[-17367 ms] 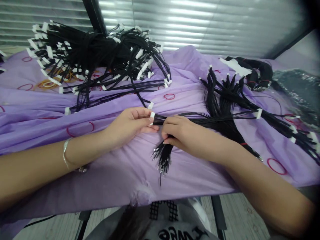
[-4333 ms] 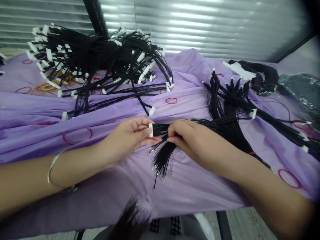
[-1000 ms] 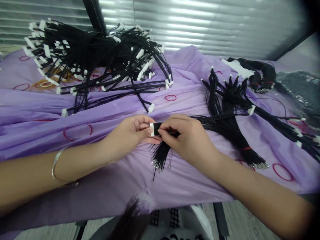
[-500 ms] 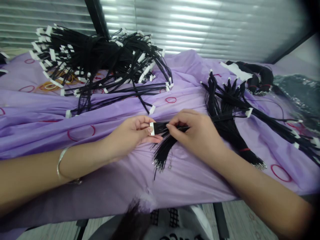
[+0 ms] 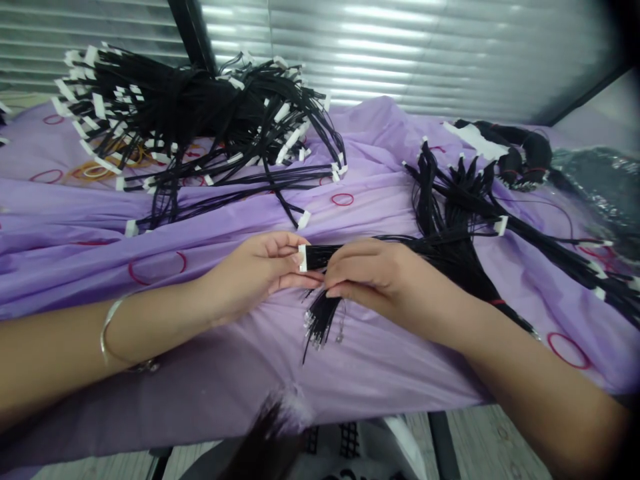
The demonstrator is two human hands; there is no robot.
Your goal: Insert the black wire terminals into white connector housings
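Note:
Between the thumb and fingers of my left hand [image 5: 265, 267] is a white connector [image 5: 303, 258], with black wires [image 5: 317, 256] running from it to the right. My right hand [image 5: 375, 273] is closed, its fingertips pinching at the loose bundle of black wires [image 5: 320, 317] just below. That bundle hangs downward over the cloth, and silvery metal tips show at its ends. Exactly which wire the right fingertips hold is hidden. Behind my right hand the wires carry on toward a larger black bundle [image 5: 463, 267].
A large heap of black cables [image 5: 200, 113] with white connectors lies at the back left. More cable bundles [image 5: 540, 227] and a clear plastic bag [image 5: 600, 193] are at the right. Red rubber bands [image 5: 569, 350] are scattered over the purple cloth [image 5: 390, 373].
My right hand has moved from the wires near the connector down and slightly left onto the loose wire bundle. My left hand still holds the white connector in about the same place.

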